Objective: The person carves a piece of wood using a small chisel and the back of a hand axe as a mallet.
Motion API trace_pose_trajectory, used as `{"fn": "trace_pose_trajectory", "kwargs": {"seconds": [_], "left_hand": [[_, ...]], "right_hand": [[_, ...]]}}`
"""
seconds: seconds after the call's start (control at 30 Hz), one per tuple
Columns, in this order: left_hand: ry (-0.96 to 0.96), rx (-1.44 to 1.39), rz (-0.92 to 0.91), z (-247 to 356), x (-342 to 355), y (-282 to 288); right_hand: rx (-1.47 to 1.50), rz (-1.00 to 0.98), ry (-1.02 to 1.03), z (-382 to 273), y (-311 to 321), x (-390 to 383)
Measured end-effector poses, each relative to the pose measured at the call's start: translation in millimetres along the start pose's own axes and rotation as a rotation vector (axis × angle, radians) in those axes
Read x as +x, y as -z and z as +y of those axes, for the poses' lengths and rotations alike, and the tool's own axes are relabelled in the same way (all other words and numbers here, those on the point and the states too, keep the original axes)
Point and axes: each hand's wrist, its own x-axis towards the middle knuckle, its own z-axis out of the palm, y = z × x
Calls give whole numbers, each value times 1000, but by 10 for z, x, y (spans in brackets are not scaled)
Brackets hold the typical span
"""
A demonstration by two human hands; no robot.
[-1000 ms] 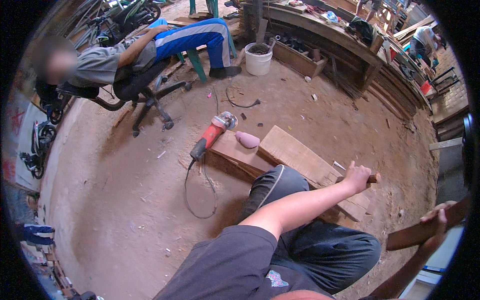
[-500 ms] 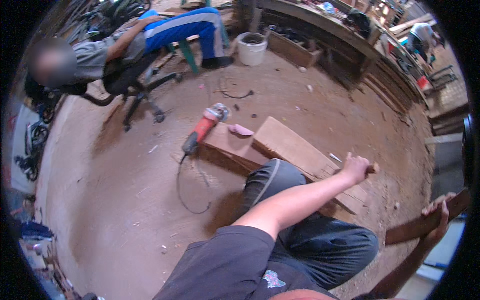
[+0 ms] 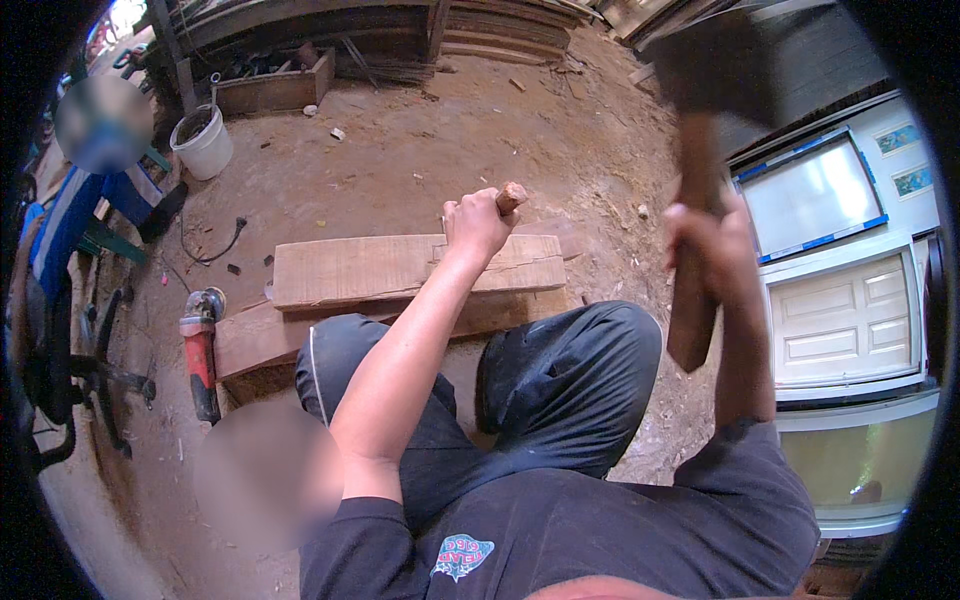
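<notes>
My left hand point(image 3: 478, 225) is closed on a chisel's wooden handle point(image 3: 510, 197) above a pale board point(image 3: 330, 270); its blade is hidden. The board shows cracks and cut lines near the hand, and lies across a lower reddish plank point(image 3: 250, 345) in front of my bent knees. My right hand point(image 3: 715, 240) grips a mallet's long wooden handle, its large dark head point(image 3: 715, 70) raised high at the right, blurred by motion. A red-and-black angle grinder point(image 3: 198, 365) lies left of the boards.
A white bucket point(image 3: 200, 150) and a wooden box point(image 3: 265, 90) stand beyond, under a wooden bench with stacked timber point(image 3: 510, 40). Someone in blue striped trousers point(image 3: 65, 240) reclines at the left. A framed pane point(image 3: 810, 190) and white panels point(image 3: 840, 330) lean at the right.
The view has turned, bringing the boards square in front. My right hand has swung the mallet up from low at the right, head now high. My left hand still holds the chisel.
</notes>
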Motion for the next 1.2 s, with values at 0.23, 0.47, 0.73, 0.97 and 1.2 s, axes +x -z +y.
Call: {"fn": "trace_pose_trajectory", "kwargs": {"seconds": [0.23,0.47,0.73,0.97,1.2], "left_hand": [[46,-22,-8,-65,-31,60],[40,-94,-17,-98,-30,-38],[20,-59,44,-121,15,-92],[-3,-52,56,-125,-3,-53],[-38,-14,128,-93,-30,-1]], "right_hand": [[382,-1,382,-265,-256,156],[88,-362,-350,769,-636,-164],[327,93,278,-403,-38,212],[-78,-412,-247,818,-848,-58],[389,-405,-351,704,-527,-256]]}}
